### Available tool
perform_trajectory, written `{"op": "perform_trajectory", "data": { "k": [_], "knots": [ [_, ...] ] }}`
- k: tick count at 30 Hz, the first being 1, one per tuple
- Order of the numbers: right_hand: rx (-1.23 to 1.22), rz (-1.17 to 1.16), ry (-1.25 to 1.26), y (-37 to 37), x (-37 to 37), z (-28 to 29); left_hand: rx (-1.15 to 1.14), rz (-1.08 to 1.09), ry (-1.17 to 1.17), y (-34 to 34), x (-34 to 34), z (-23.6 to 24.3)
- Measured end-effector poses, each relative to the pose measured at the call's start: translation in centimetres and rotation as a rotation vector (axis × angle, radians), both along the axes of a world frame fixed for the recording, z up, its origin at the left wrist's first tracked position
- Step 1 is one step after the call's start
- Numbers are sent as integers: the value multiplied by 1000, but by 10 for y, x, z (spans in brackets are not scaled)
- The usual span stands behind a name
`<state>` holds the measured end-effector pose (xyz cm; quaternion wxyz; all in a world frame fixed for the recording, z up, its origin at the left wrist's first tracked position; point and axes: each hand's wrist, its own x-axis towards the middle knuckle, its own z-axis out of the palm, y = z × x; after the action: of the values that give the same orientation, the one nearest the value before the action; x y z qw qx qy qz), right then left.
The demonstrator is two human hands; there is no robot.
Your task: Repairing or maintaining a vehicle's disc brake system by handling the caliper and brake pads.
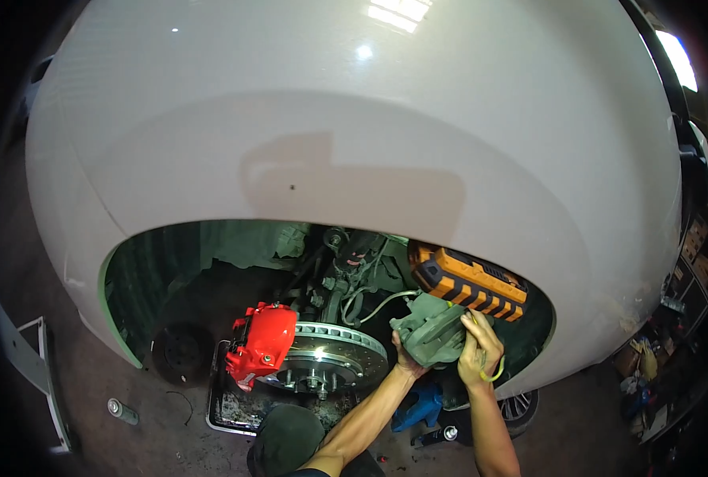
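Note:
A grey, worn brake caliper hangs in the wheel arch, with a pale brake hose running to it. My left hand is closed around its lower left side, the fingertips partly hidden behind it. At the caliper's right side my right hand pinches a thin yellow-green strap, whose tail curls out below the fingers. Another bit of yellow-green shows at the caliper's top. To the left, a red brake caliper sits over the brake disc on the hub.
An orange and black boxy device is lodged under the fender edge, just above the caliper. On the floor are a black tray, a blue tool, a black can, a spray can and a wheel.

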<state>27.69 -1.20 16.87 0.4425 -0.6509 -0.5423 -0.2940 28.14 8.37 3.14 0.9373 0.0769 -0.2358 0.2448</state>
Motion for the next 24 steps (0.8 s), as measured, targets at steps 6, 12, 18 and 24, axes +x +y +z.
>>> {"op": "perform_trajectory", "data": {
  "k": [6, 12, 18, 24],
  "knots": [
    [77, -308, -482, -21, -13, 23, 14, -62, -125, 7, -1, -17],
    [-91, -377, -418, -40, -22, 45, 35, -94, -25, 2, -21, -16],
    [0, -543, 46, -56, -56, 10, 49, -112, 2, 0, -34, -6],
    [193, -356, 633, -80, -48, -32, 37, -133, 47, -1, -52, -1]
  ]
}}
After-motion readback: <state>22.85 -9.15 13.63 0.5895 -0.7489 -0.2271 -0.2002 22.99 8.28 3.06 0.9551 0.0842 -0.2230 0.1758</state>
